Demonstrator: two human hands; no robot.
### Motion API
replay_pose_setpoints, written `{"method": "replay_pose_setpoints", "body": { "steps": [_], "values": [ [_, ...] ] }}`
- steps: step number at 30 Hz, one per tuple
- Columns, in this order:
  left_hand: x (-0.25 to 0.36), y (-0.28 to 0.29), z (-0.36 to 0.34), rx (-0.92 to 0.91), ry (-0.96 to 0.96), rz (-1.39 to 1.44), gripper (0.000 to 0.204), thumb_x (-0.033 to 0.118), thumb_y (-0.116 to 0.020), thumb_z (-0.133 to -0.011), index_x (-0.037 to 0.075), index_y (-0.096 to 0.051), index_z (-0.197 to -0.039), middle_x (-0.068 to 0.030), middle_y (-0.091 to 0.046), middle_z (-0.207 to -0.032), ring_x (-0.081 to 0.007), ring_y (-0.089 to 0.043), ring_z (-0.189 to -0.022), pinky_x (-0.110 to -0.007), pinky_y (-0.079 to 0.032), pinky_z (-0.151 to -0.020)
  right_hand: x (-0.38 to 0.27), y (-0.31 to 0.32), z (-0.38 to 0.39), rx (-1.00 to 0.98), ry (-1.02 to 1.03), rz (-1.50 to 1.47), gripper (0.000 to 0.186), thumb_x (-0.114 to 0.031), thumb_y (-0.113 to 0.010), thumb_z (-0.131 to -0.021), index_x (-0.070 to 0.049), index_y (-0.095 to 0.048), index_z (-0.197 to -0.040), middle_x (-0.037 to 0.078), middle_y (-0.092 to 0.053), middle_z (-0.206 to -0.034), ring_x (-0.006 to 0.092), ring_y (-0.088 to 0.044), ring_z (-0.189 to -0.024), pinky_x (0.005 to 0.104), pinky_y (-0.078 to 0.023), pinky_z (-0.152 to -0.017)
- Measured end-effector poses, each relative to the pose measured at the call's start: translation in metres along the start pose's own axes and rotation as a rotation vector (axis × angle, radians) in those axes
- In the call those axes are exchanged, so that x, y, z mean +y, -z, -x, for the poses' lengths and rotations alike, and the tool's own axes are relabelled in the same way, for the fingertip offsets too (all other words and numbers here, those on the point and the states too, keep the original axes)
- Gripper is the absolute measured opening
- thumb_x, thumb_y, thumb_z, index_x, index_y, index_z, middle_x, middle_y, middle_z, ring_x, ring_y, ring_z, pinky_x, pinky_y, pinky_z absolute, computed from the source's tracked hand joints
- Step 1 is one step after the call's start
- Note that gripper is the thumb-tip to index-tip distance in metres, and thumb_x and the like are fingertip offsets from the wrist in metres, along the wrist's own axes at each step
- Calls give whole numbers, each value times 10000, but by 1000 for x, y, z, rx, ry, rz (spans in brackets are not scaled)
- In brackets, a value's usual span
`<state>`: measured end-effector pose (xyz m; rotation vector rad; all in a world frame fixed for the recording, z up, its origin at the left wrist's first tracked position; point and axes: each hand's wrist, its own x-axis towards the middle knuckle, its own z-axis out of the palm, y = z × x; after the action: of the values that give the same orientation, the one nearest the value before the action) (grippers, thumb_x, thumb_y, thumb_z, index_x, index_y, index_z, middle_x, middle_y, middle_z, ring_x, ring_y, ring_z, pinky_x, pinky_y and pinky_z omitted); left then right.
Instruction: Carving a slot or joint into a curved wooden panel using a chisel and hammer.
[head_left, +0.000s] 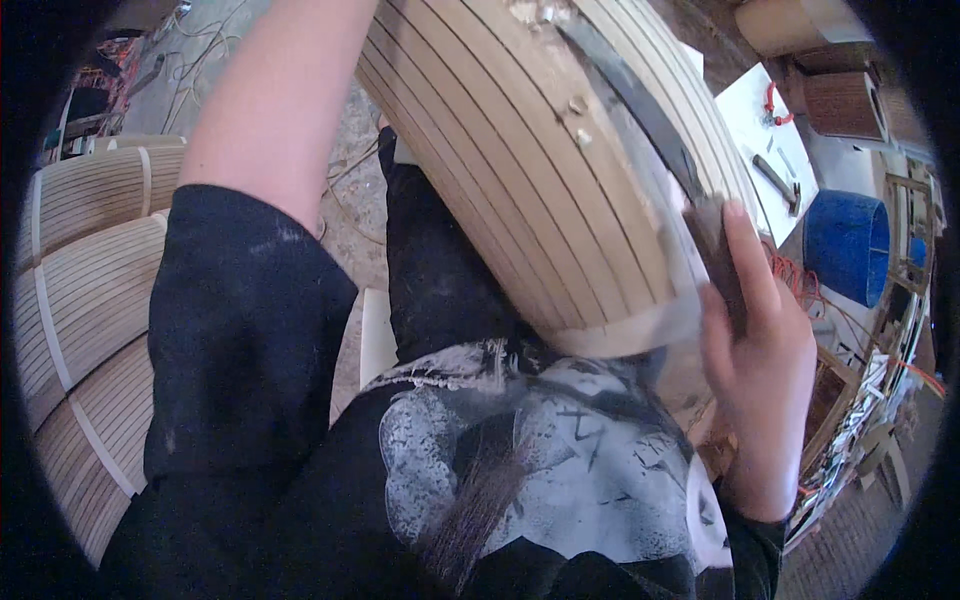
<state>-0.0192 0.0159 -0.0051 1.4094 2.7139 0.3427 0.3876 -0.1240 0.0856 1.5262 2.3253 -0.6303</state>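
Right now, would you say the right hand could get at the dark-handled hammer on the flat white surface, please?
Probably not without letting go: the right hand has its grip around a long, dark-bladed tool, though nothing seems to cover the hammer.

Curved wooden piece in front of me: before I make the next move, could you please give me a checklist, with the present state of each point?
1. Right hand gripping the long-bladed tool by its handle: ok.
2. Left hand steadying the curved wooden piece: cannot tell; it is out of view.
3. Blade touching the wood: cannot tell from this angle.
4. Wood surface free of loose-looking pale bits: not ok.
5. Hammer set aside on the white board: ok.
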Motion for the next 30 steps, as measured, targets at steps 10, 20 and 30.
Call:
{"method": "replay_pose_setpoints", "body": {
  "steps": [10,20,30],
  "values": [
    [4,-2,-1,39,4,67,566,392,-463,-943,-21,-626,-1293,-269,-565,-1384,-369,-557,-1293,-441,-431,-1086,36,-17,21,300,303,41,698,-110,-690,-864,-223,-465,-1515,142,-581,-745,315,-593,-637,425,-490,-610],
    [-4,57,3,-562,-61,406,512,345,-408,-958,12,-648,-1266,-246,-606,-1341,-387,-586,-1241,-463,-450,-1046,37,-21,30,250,286,47,683,-182,-673,-900,-277,-431,-1531,136,-590,-744,335,-616,-645,447,-491,-579],
    [20,11,19,26,114,102,524,364,-367,-981,32,-665,-1256,-230,-602,-1354,-379,-566,-1275,-463,-422,-1080,31,-21,25,236,211,69,691,-175,-687,-888,-305,-444,-1522,116,-571,-724,323,-615,-630,443,-496,-586]
  ]
}}
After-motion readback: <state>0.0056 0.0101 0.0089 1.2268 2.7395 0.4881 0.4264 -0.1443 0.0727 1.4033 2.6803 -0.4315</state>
